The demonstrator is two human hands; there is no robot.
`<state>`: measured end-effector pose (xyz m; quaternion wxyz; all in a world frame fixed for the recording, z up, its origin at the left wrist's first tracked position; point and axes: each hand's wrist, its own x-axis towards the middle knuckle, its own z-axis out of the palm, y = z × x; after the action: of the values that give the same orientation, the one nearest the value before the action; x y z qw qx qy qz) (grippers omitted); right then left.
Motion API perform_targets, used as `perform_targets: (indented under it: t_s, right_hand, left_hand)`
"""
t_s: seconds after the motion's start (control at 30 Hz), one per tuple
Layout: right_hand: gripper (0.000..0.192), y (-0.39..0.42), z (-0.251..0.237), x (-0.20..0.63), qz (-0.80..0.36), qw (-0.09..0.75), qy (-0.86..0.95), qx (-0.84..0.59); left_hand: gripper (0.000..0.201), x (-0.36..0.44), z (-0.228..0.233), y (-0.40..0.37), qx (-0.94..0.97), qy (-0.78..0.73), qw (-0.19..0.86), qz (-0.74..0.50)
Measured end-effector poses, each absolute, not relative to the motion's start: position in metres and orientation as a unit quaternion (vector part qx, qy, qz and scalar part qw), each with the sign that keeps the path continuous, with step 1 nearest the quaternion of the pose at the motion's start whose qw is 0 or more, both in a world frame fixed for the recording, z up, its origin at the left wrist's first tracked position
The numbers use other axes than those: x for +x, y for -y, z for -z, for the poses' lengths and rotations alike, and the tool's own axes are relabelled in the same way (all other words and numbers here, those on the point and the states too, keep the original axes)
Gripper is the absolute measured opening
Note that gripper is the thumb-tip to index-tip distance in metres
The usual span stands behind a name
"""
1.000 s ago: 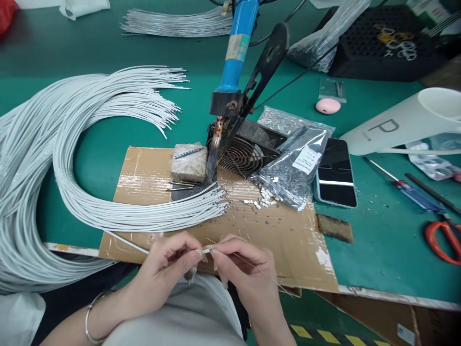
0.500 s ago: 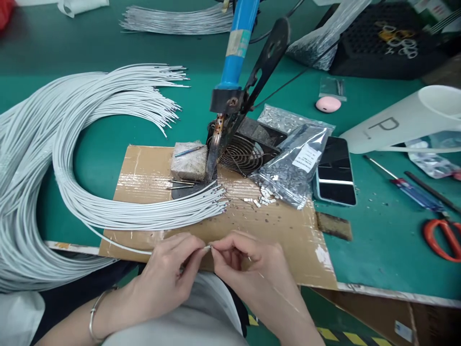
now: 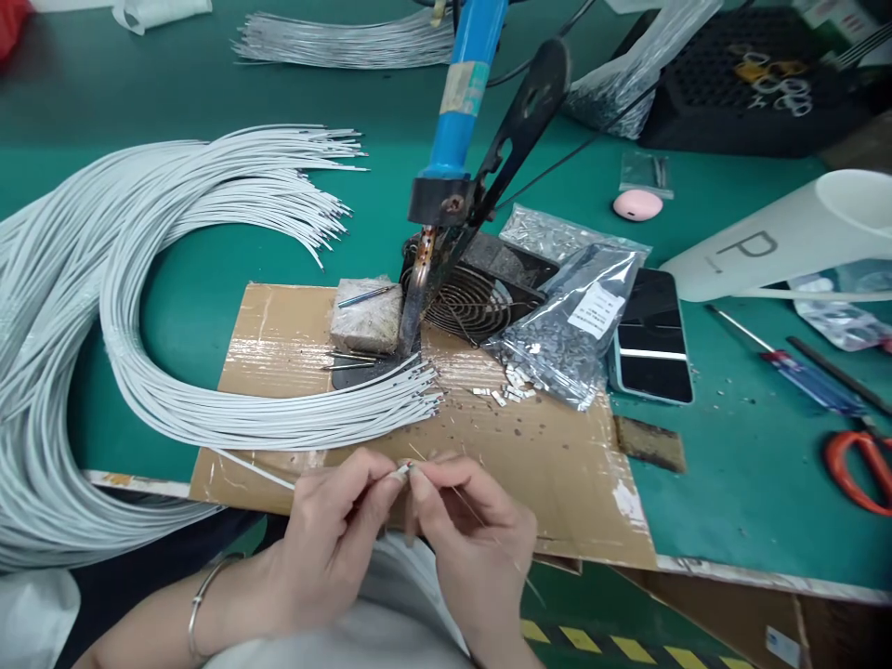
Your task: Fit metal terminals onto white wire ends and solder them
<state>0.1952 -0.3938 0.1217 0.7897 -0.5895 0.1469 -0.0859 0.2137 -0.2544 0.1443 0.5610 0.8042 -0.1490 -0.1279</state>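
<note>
My left hand (image 3: pixel 331 534) pinches the end of one white cable (image 3: pixel 255 469), which runs back left toward the bundle of white cables (image 3: pixel 279 423) on the cardboard (image 3: pixel 578 506). Against it, my right hand (image 3: pixel 480 534) is closed, thumb and forefinger pinched at the cable tip. A thin wire strand (image 3: pixel 468 502) crosses the right fingers; whether it is gripped is unclear. What sits between the fingertips is mostly hidden. Above the hands, a blue-handled soldering iron (image 3: pixel 456 121) points down in its black stand (image 3: pixel 519 130).
Small white connectors (image 3: pixel 512 386) lie beside a bag of small parts (image 3: pixel 571 325). A black fan (image 3: pixel 466 297) and a grey block (image 3: pixel 366 316) sit behind. To the right are a phone (image 3: pixel 651 339), a white cup (image 3: pixel 773 242), a screwdriver (image 3: pixel 812 381) and red-handled scissors (image 3: pixel 860 474).
My right hand has turned more upright and drawn inward, its wrist shifting left. Both pinches stay together at the cable tip, slightly higher. The view has shifted slightly.
</note>
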Motion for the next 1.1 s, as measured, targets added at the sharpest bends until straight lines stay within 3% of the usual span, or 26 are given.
perform_targets:
  t_s: [0.17,0.33,0.47,0.67,0.8,0.97,1.03,1.1]
  right_hand:
    - [0.019,0.385,-0.113,0.188,0.172,0.742,-0.104,-0.640]
    - [0.009,0.403,-0.113,0.193,0.070,0.733,-0.123,-0.665]
    - [0.012,0.419,-0.114,0.196,-0.021,0.740,-0.128,-0.660]
    - [0.013,0.426,-0.119,0.199,-0.037,0.730,-0.133,-0.669]
    - [0.014,0.418,-0.129,0.204,-0.009,0.744,-0.151,-0.651]
    - [0.018,0.396,-0.125,0.203,0.046,0.802,-0.167,-0.572]
    - [0.014,0.389,-0.119,0.199,0.136,0.772,-0.138,-0.606]
    - [0.021,0.386,-0.114,0.196,0.239,0.690,-0.081,-0.678]
  left_hand:
    - [0.026,0.213,-0.145,0.256,0.748,0.066,0.628,0.206]
    - [0.025,0.215,-0.145,0.252,0.765,0.098,0.606,0.194]
    - [0.018,0.216,-0.142,0.250,0.790,0.150,0.574,0.156]
    - [0.014,0.215,-0.141,0.253,0.824,0.180,0.528,0.099]
    - [0.010,0.213,-0.143,0.257,0.797,0.107,0.573,0.156]
    - [0.020,0.215,-0.151,0.264,0.700,0.023,0.679,0.219]
    - [0.024,0.218,-0.155,0.267,0.649,-0.015,0.722,0.241]
    - [0.026,0.221,-0.157,0.269,0.607,-0.046,0.750,0.260]
